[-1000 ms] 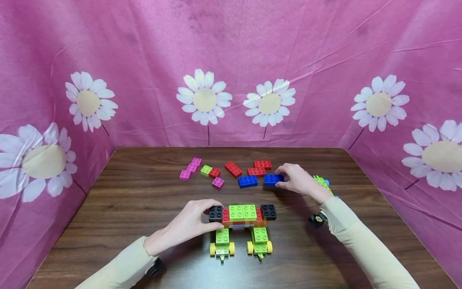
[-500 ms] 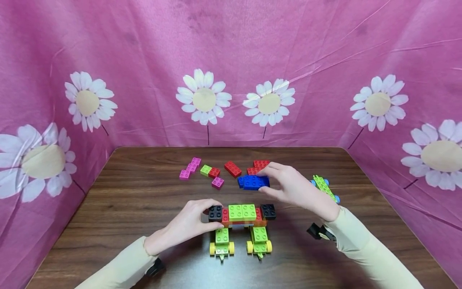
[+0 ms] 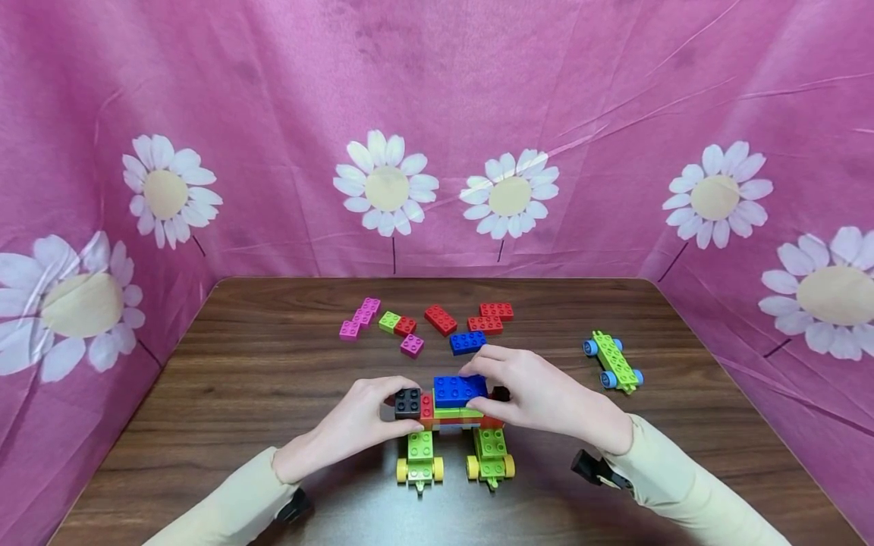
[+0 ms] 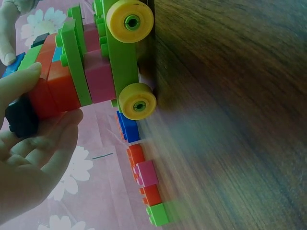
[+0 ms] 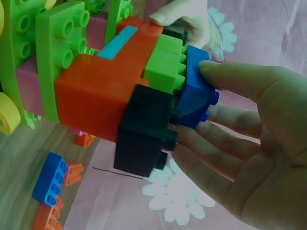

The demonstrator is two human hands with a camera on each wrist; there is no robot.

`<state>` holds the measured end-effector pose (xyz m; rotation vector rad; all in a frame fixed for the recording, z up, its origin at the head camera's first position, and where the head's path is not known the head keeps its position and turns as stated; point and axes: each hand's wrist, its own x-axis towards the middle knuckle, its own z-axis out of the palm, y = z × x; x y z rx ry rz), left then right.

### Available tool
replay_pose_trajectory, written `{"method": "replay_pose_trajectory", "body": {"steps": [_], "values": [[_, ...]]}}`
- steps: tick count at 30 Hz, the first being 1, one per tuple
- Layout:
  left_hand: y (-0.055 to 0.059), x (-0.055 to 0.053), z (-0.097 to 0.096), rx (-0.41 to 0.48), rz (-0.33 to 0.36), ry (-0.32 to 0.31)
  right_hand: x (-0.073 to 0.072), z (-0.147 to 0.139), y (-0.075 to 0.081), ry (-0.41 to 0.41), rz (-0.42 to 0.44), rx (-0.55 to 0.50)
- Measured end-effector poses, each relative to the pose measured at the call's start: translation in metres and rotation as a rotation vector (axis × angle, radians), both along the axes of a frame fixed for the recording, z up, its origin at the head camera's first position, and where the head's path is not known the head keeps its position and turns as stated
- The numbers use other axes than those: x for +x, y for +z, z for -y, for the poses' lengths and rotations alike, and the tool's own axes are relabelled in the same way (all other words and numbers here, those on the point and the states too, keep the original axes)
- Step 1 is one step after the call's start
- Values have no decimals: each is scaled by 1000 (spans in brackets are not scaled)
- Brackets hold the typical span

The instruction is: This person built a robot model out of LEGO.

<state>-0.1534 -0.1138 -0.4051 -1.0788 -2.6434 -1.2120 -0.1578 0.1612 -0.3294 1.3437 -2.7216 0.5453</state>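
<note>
A toy brick build stands on two lime green wheeled bases (image 3: pixel 420 472) with yellow wheels (image 4: pixel 130 21). Its upper part has red bricks (image 5: pixel 98 96), lime green bricks (image 5: pixel 165 62) and a black brick (image 3: pixel 407 403) at each end. My left hand (image 3: pixel 365 415) grips the build's left end, thumb on the red brick in the left wrist view. Between thumb and fingers, my right hand (image 3: pixel 546 390) pinches a blue brick (image 3: pixel 454 391) over the lime green ones. In the right wrist view, green studs still show below this blue brick (image 5: pixel 195 86). My right hand partly covers the right black brick.
Behind the build lie another blue brick (image 3: pixel 467 343), several red bricks (image 3: pixel 440 320), pink bricks (image 3: pixel 412 346) and a lime green brick (image 3: pixel 390 321). A lime green wheeled base (image 3: pixel 614 362) with blue wheels stands at the right. A pink flowered cloth (image 3: pixel 437 91) hangs behind the table (image 3: pixel 273 341).
My right hand has lifted the blue brick from the back of the table and carried it forward and left over the lime green bricks. My left hand has stayed on the build.
</note>
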Motion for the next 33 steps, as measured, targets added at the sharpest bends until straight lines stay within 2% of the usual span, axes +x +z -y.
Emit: {"method": "replay_pose_trajectory", "body": {"steps": [13,26,33], "values": [[0,-1,-1,-7,3,6,0,1,-6,29,34,-58],[1,0,-1,-21,30,14,2,3,-5,32,29,-83],[1,1,1,-42,63,46,0,2,-5,21,58,-87]]}}
